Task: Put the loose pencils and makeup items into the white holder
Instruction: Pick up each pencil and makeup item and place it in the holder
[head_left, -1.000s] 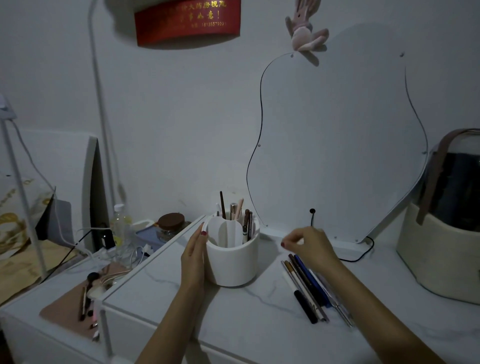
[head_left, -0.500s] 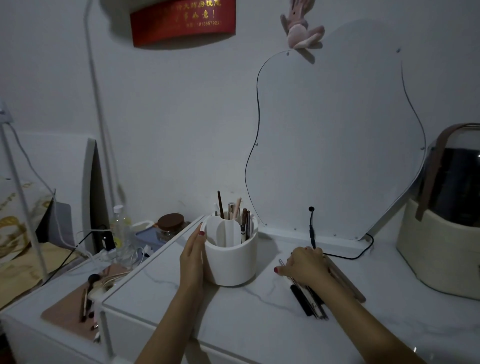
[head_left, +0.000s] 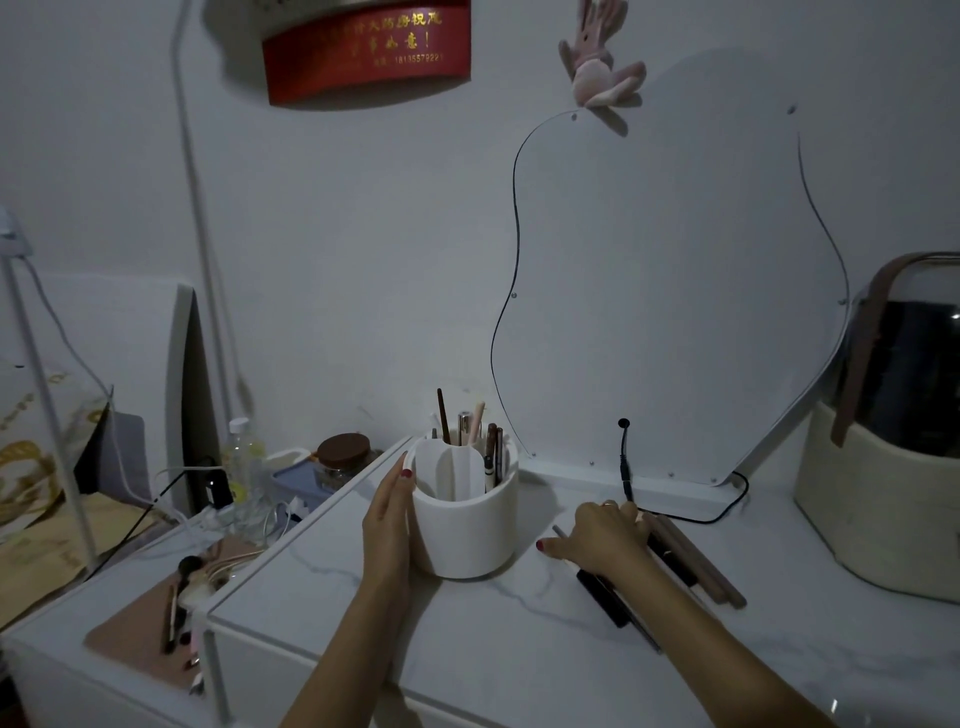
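Gold Chinese characters, mostly too blurred to read, on red plaque (head_left: 366, 49) high on wall; beneath them, digits resembling 1813557922, last unclear.

Lighting is dim throughout. The rear wall (head_left: 337, 234) is plain and pale. A red plaque (head_left: 366, 49) with gold lettering is fixed high on it, and a pink plush toy (head_left: 597, 73) hangs above a wavy-edged mirror panel (head_left: 675, 291) that stands on a white marble-patterned bench (head_left: 467, 634). A black cable (head_left: 685, 512) runs along the panel's foot. A cream case (head_left: 878, 514) with a dark domed top stands at far right. A lower white side unit (head_left: 62, 654) at left carries a clear bottle (head_left: 243, 462) and a brown-lidded jar (head_left: 344, 460).
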